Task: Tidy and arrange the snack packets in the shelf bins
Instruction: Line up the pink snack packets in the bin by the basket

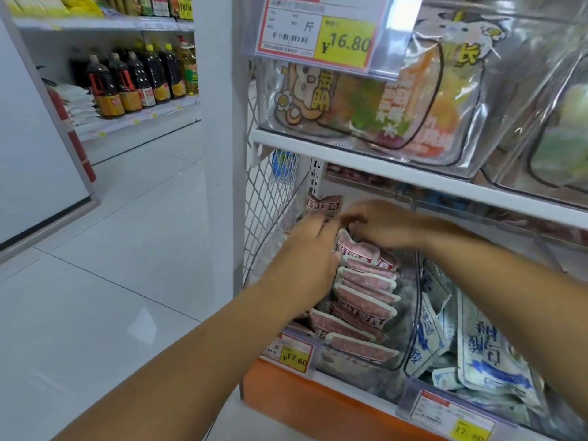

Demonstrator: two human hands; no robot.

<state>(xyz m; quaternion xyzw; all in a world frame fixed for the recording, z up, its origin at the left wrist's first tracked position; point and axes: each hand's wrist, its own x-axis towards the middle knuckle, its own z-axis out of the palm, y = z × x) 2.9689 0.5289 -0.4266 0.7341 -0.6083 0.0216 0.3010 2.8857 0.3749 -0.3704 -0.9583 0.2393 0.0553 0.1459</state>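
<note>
About eight pink snack packets (366, 300) are counted, stacked in one clear bin (410, 329). One packet (323, 203) is pinched between both hands, left (310, 256), right (380, 222), above the stack.

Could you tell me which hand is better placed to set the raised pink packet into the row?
Probably the right hand: its fingers meet the raised pink packet, while the left hand steadies the row.

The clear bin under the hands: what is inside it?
The bin holds a row of pink packets. Both hands, left and right, cover the back ones; the bottom is hidden.
</note>
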